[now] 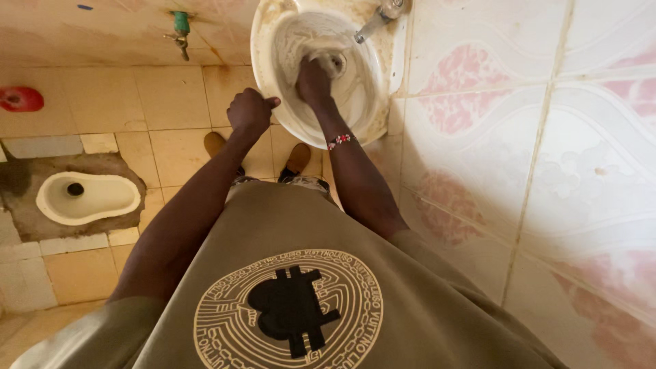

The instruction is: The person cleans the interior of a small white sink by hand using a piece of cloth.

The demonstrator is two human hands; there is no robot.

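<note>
Left hand (250,111) closed around rim of white washbasin (287,116), bracing. Right hand (313,80) down in bowl near drain (334,63), fingers curled, cannot tell what it grips. Tap (374,22) above right. Best: firm brace, circular scrubbing toward drain.

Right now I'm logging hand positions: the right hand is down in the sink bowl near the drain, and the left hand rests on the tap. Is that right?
Not quite. In the head view the left hand grips the sink rim, not the tap. The right hand is indeed down in the bowl by the drain.
</note>
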